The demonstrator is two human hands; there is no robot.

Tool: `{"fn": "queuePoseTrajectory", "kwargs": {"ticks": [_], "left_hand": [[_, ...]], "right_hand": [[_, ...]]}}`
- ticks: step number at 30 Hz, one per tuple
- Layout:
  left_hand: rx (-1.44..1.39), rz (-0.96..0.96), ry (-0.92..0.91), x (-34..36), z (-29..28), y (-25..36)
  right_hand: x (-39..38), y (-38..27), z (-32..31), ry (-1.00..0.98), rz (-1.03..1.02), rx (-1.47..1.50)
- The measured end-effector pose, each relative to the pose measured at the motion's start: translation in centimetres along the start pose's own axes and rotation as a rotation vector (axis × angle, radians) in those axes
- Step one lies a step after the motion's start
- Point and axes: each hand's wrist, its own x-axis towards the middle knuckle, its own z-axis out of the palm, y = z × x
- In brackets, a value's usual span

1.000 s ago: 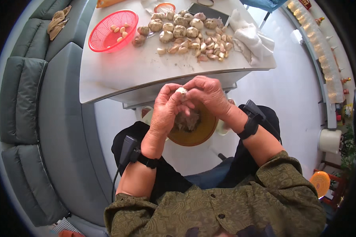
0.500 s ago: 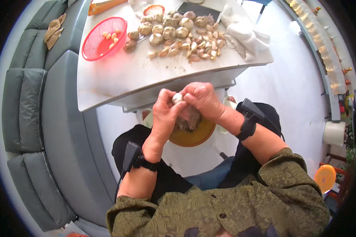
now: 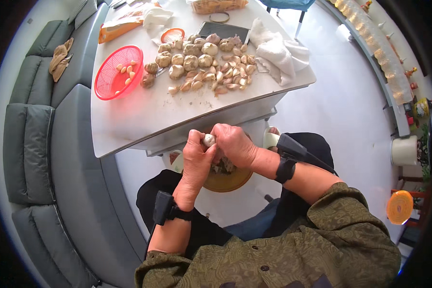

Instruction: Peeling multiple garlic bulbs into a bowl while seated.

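Observation:
A small pale garlic bulb (image 3: 209, 140) is gripped between my left hand (image 3: 196, 154) and my right hand (image 3: 234, 150), with fingers and thumbs closed round it. Both hands are over an orange-brown round basin (image 3: 228, 185) with papery skins in it, partly hidden by the hands. On the white table (image 3: 144, 115) in front lie several whole garlic bulbs (image 3: 190, 61) and a heap of loose cloves (image 3: 228, 76). A red plastic colander (image 3: 109, 72) at the table's left holds several pale peeled cloves (image 3: 129, 69).
White cloths (image 3: 277, 55), a dark flat tray (image 3: 228, 31), an orange package (image 3: 113, 31) and a clear container (image 3: 218, 6) are on the table. A grey sofa (image 3: 72, 144) runs along the left. Over white floor at right stand a cream bin (image 3: 403, 151) and an orange round object (image 3: 399, 206).
The camera view has shifted, so table, hands and bulb sit lower in the picture. My fingers have closed more tightly round the bulb, covering more of it than a second ago.

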Motion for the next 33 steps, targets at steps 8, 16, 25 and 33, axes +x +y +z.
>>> {"fn": "queuePoseTrajectory", "kwargs": {"ticks": [8,16,25,33], "left_hand": [[-0.15,-0.284,-0.061,0.2,-0.8,2.0],[-0.118,-0.175,0.031,0.4,0.8,0.7],[-0.266,-0.318,-0.005,0.3,-0.5,1.3],[-0.21,-0.296,-0.086,0.0,-0.7,1.0]], "right_hand": [[0.5,-0.3,-0.5,-0.088,-0.204,-0.129],[-0.5,0.6,0.7,0.073,0.083,0.137],[0.5,0.2,0.3,-0.015,0.207,0.427],[0.0,0.7,0.9,-0.021,0.069,0.257]]}}
